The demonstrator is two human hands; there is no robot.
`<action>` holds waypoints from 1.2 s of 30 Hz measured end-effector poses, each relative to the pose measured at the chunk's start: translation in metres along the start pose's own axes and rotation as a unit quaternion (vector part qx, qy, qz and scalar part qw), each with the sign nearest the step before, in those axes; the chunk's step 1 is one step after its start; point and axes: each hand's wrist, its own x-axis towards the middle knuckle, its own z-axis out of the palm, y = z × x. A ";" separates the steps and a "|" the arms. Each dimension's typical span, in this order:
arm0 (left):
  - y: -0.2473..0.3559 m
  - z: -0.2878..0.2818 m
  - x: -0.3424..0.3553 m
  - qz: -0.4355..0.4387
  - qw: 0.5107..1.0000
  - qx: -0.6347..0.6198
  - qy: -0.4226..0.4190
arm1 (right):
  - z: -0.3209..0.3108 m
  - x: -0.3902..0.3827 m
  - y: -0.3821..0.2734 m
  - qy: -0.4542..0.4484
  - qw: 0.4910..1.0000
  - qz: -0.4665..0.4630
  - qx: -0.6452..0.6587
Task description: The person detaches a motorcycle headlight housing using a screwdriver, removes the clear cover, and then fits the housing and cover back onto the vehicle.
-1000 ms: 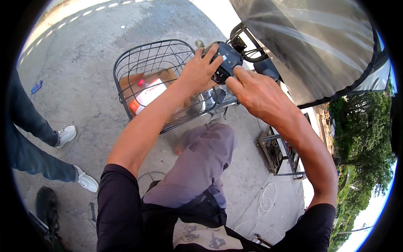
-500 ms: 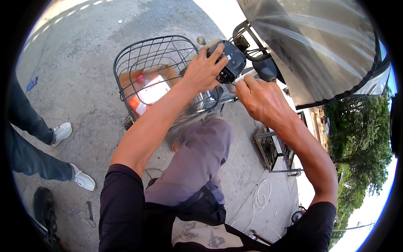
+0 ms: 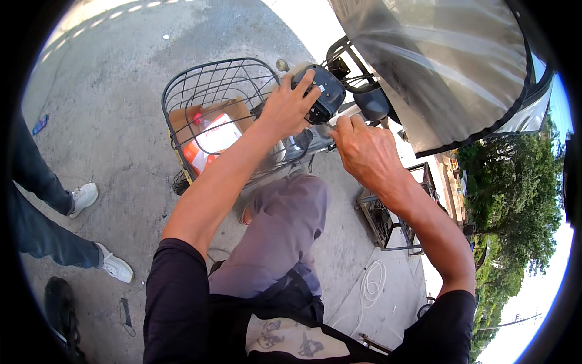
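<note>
My left hand [image 3: 290, 104] grips a black plastic housing [image 3: 325, 88] with small screws on its back, at the bicycle-like vehicle's handlebar beside a wire basket [image 3: 182, 85]. Just below the housing, my right hand [image 3: 359, 145] has its fingers curled and pressed together on something small that I cannot make out. The basket holds an open cardboard box [image 3: 179, 118], a white and orange package [image 3: 215, 138] and a red-capped bottle [image 3: 200, 120].
A large clear-and-black windshield [image 3: 445, 73] fills the upper right. Another person's legs and white shoes [image 3: 115, 267] stand at the left. A metal-framed cart [image 3: 379, 221] and a coiled white hose [image 3: 371, 285] are on the concrete to the lower right. A black tyre-like object [image 3: 57, 309] lies lower left.
My right hand has drawn back from the housing, downward a little, with fingers still closed. My left hand stays on the housing. The whole view has shifted slightly.
</note>
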 end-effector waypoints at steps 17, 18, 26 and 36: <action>-0.001 0.000 -0.002 0.004 1.000 0.010 0.029 | -0.006 0.007 -0.008 0.080 0.993 -0.084 0.005; -0.001 -0.001 0.001 -0.016 0.999 0.002 0.028 | -0.006 0.008 -0.006 0.078 0.989 -0.127 -0.020; 0.001 0.003 -0.003 0.012 0.999 0.015 0.033 | 0.012 0.005 -0.002 0.035 0.998 -0.015 -0.045; 0.004 -0.001 0.000 -0.012 1.000 0.008 0.012 | 0.005 0.000 0.011 0.021 0.986 -0.163 -0.031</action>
